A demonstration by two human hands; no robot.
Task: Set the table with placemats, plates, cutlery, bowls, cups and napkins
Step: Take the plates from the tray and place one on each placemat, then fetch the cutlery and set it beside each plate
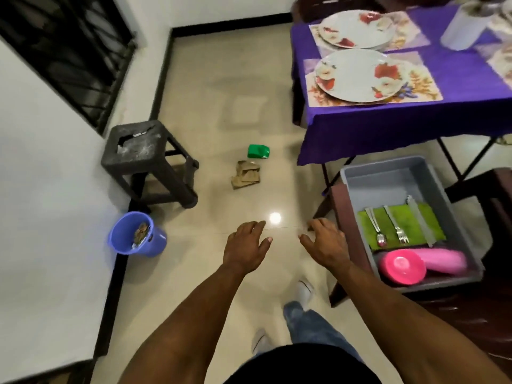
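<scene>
Tub (357, 176) — spoon (380, 238), fork (401, 237), pink bowls (401, 268).

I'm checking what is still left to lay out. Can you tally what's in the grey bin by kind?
In the grey bin:
Spoon: 1
Fork: 1
Knife: 1
Green cloth under the cutlery: 1
Pink bowl: 1
Pink cup, lying on its side; may be a nested stack: 1
Total: 6
</scene>
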